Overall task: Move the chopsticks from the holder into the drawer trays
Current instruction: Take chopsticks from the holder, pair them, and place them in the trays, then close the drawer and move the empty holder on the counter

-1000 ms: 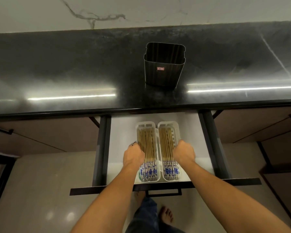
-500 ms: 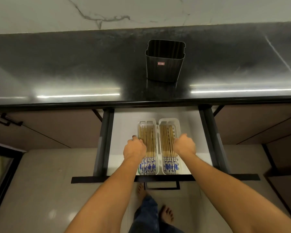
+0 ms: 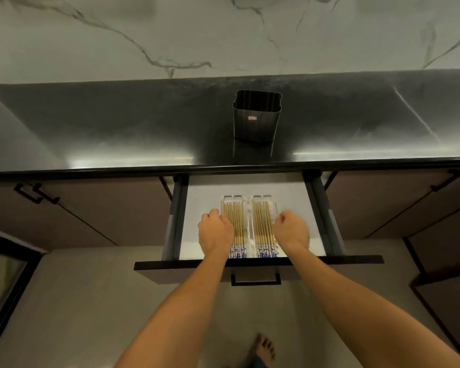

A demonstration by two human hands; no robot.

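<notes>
The black chopstick holder (image 3: 256,123) stands upright on the dark counter (image 3: 117,128) and looks empty. Below it, in the open drawer (image 3: 202,197), two clear trays lie side by side. The left tray (image 3: 234,198) and the right tray (image 3: 263,198) each hold several wooden chopsticks (image 3: 238,221) with blue-and-white ends toward me. My left hand (image 3: 215,233) has its fingers curled over the left tray's outer rim. The fingers of my right hand (image 3: 291,232) curl over the outer rim of the right tray.
The drawer's dark front panel with its handle (image 3: 255,280) juts toward me at hip height. Closed cabinet doors with black handles (image 3: 35,195) flank the drawer. A marble wall rises behind the counter. My bare foot (image 3: 264,349) stands on the tiled floor.
Both hands stay at the trays' outer rims and have slid slightly toward the back. My head has tilted up, showing more of the wall.
</notes>
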